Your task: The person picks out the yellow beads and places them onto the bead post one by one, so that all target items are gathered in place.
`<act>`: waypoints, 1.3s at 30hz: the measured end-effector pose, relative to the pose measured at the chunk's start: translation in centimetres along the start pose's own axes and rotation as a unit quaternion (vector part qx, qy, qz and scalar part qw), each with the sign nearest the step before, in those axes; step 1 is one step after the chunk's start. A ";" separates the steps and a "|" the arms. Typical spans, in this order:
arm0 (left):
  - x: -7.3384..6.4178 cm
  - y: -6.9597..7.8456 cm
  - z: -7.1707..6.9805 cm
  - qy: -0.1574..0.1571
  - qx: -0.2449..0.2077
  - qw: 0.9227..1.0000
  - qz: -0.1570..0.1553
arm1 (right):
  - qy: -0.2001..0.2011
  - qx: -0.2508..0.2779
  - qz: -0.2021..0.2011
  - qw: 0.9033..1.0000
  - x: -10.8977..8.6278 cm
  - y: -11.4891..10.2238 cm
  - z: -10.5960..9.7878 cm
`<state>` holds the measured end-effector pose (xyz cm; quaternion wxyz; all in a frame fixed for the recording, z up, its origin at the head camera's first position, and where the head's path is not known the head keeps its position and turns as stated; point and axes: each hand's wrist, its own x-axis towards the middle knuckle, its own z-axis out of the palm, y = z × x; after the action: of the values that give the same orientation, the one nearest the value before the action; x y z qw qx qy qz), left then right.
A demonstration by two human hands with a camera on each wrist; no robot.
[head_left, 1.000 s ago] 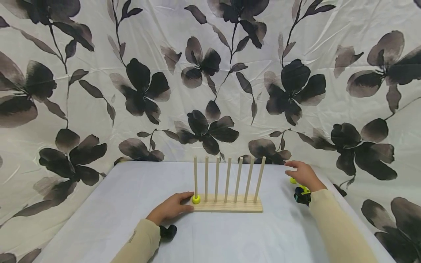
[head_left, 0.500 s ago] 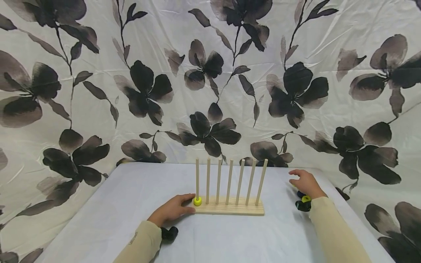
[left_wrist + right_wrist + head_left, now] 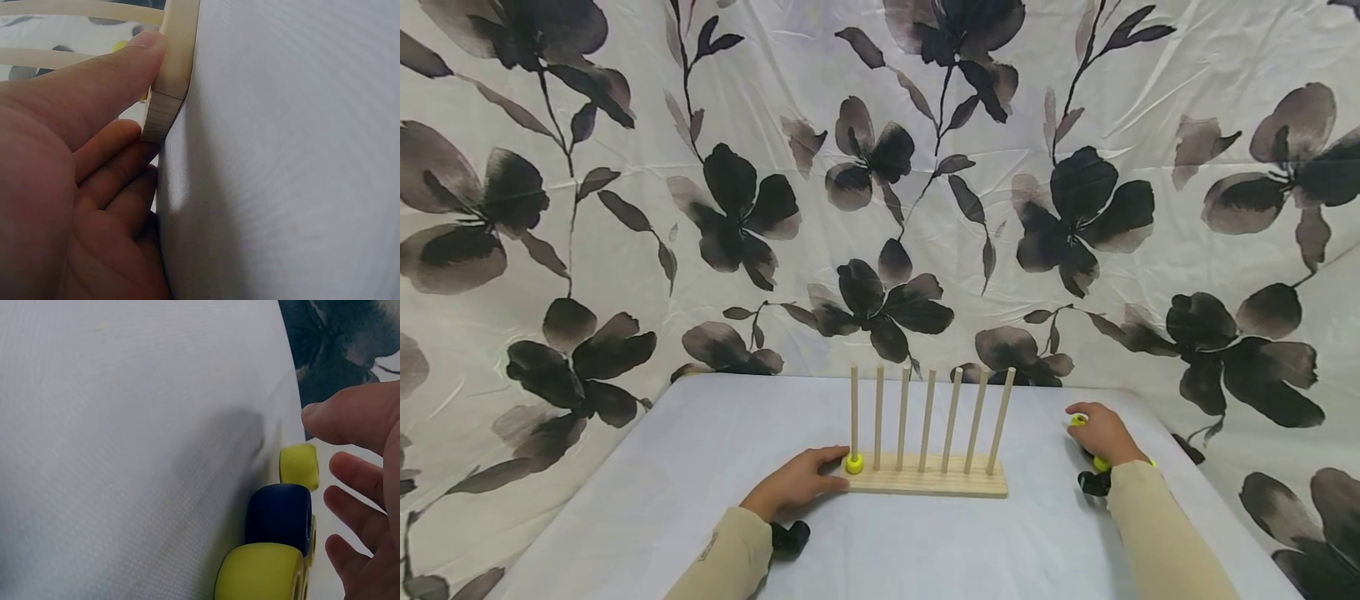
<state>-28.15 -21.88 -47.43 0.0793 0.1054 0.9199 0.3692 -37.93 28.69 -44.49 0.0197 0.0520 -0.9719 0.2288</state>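
A pale wooden peg stand [image 3: 925, 482] with several upright rods stands on the white table. One yellow bead [image 3: 854, 464] sits at the foot of its leftmost rod. My left hand [image 3: 793, 485] holds the stand's left end; in the left wrist view the thumb [image 3: 134, 59] lies against the board and the other fingers reach round its end. Over at the right, my right hand [image 3: 1107, 435] hovers around a small yellow bead [image 3: 299, 466], thumb and fingers apart. Nearer the wrist lie a dark blue bead [image 3: 279, 515] and a larger yellow bead [image 3: 259, 572].
White cloth [image 3: 715, 433] covers the table. A floral curtain [image 3: 880, 208] hangs behind its far edge. Another bit of yellow [image 3: 1152, 462] shows beside the right sleeve. Black wrist cameras [image 3: 792, 537] sit below both hands.
My right hand has lowered slightly and a yellow bead now shows beside its fingertips. My left hand keeps its place on the stand. The head view has shifted a little.
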 end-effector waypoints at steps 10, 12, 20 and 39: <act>-0.2 0.2 0.1 -0.004 0.002 1.000 0.000 | -0.016 -0.027 0.025 0.999 0.0 0.1 0.4; -0.3 0.3 0.1 -0.004 0.003 1.000 -0.001 | -0.017 -0.039 0.021 0.999 0.0 0.3 0.4; -0.4 0.4 0.0 -0.004 0.005 1.000 0.002 | -0.018 -0.051 0.027 0.998 0.3 0.2 0.5; -0.1 -0.2 -0.1 -0.007 0.004 1.000 0.000 | -0.007 -0.028 0.033 0.999 0.2 -0.7 0.5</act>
<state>-28.10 -22.18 -47.49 0.0858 0.1082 0.9209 0.3645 -38.08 27.80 -44.62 0.0064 0.0214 -0.9791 0.2020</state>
